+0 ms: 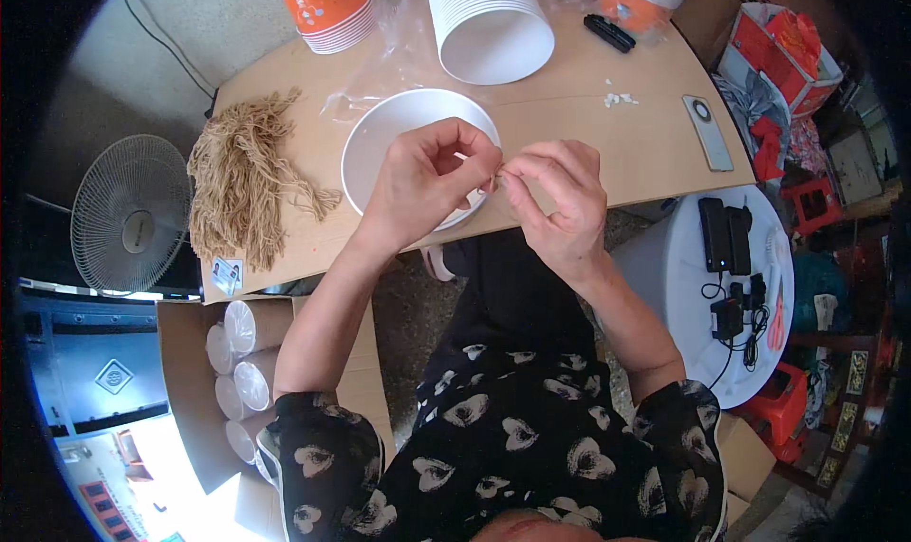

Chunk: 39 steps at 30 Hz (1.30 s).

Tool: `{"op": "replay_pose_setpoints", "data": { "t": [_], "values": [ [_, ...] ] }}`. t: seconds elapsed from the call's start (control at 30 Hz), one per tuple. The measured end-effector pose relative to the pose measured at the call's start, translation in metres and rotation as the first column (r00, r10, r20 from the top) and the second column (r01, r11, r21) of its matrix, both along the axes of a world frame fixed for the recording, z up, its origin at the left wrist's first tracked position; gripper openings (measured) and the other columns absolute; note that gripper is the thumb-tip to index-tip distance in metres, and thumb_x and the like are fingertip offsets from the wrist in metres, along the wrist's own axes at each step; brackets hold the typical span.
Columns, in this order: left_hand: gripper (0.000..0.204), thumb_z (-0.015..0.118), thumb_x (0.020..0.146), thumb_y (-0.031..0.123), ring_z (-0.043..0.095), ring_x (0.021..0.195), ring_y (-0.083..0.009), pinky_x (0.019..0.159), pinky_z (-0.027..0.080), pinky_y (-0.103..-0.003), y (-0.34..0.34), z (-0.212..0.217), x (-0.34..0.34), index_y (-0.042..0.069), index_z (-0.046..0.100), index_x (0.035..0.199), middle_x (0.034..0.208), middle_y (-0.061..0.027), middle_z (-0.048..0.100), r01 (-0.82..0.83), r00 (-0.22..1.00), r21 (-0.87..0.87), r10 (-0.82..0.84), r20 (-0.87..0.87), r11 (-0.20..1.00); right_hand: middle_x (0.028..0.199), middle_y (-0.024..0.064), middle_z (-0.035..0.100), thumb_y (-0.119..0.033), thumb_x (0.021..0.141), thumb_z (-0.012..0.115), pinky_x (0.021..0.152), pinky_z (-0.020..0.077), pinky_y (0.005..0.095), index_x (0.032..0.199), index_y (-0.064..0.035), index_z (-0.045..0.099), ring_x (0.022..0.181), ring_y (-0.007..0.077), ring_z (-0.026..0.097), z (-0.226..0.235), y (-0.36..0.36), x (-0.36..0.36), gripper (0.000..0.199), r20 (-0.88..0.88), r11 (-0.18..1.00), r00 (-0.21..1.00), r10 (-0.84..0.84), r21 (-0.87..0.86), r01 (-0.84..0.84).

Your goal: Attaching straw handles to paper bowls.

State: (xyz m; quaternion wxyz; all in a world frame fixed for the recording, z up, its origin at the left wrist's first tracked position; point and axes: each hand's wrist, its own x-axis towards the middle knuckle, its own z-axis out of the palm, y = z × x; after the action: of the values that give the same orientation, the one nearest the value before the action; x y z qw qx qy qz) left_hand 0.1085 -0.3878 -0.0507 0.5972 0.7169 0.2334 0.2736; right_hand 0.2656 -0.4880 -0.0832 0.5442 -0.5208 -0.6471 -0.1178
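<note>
Both of my hands meet over the near rim of a white paper bowl (384, 134) standing on the wooden table (588, 134). My left hand (427, 177) has its fingers curled and pinched at the bowl's rim. My right hand (560, 196) pinches something very small and thin against the left fingertips; what it is cannot be made out. A bundle of tan strings (242, 177) lies on the table to the left of the bowl.
A stack of white bowls (489, 20) lies on its side at the back, with orange printed cups (327, 6) and clear plastic wrap beside it. A phone (708, 132) and black remote (608, 32) sit right. A fan (131, 214) and carton of bowl stacks (237, 371) stand left; a white round stool (693, 295) holds chargers.
</note>
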Motion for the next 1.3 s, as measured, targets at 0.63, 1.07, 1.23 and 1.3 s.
{"op": "replay_pose_setpoints", "data": {
  "t": [0.63, 1.07, 1.23, 1.3],
  "values": [
    [0.016, 0.069, 0.094, 0.016, 0.065, 0.086, -0.0078, 0.067, 0.053, -0.02, -0.002, 0.009, -0.003, 0.004, 0.069, 0.103, 0.102, -0.0038, 0.07, 0.025, 0.999, -0.239, -0.032, -0.028, 0.971, 0.09, 0.0045, 0.065, 0.002, 0.076, 0.077, 0.081, 0.0442, 0.0338, 0.088, -0.0038, 0.069, 0.085, 0.0227, 0.06, 0.001, -0.001, 0.004, 0.016, -0.101, 0.995, 0.993, 0.069, -0.064, -0.076],
    [0.021, 0.071, 0.093, 0.011, 0.068, 0.087, -0.0111, 0.079, 0.056, -0.025, -0.002, 0.0, 0.0, -0.004, 0.07, 0.108, 0.098, -0.0075, 0.071, 0.034, 0.999, -0.251, -0.03, 0.019, 0.967, 0.087, 0.0055, 0.064, 0.003, 0.078, 0.074, 0.081, 0.0442, 0.0332, 0.089, -0.003, 0.067, 0.084, 0.0219, 0.061, -0.002, -0.002, 0.01, 0.014, -0.168, 0.982, 0.981, 0.093, -0.145, -0.118],
    [0.018, 0.071, 0.091, 0.007, 0.069, 0.084, -0.0113, 0.078, 0.057, -0.024, 0.0, -0.001, 0.001, -0.004, 0.069, 0.105, 0.096, -0.008, 0.071, 0.032, 0.999, -0.216, -0.027, 0.024, 0.976, 0.087, 0.0059, 0.064, 0.002, 0.078, 0.074, 0.082, 0.044, 0.0328, 0.089, -0.0025, 0.067, 0.085, 0.0219, 0.061, -0.002, -0.002, 0.01, 0.014, -0.164, 0.981, 0.982, 0.093, -0.153, -0.118],
    [0.016, 0.071, 0.091, 0.007, 0.069, 0.085, -0.0118, 0.077, 0.057, -0.024, 0.002, -0.003, 0.0, -0.004, 0.068, 0.103, 0.094, -0.0081, 0.071, 0.038, 0.999, -0.225, -0.029, 0.041, 0.974, 0.088, 0.006, 0.064, 0.002, 0.079, 0.074, 0.082, 0.044, 0.0327, 0.089, -0.0023, 0.067, 0.085, 0.0219, 0.061, -0.001, -0.002, 0.009, 0.013, -0.162, 0.98, 0.982, 0.092, -0.162, -0.119]
  ]
}}
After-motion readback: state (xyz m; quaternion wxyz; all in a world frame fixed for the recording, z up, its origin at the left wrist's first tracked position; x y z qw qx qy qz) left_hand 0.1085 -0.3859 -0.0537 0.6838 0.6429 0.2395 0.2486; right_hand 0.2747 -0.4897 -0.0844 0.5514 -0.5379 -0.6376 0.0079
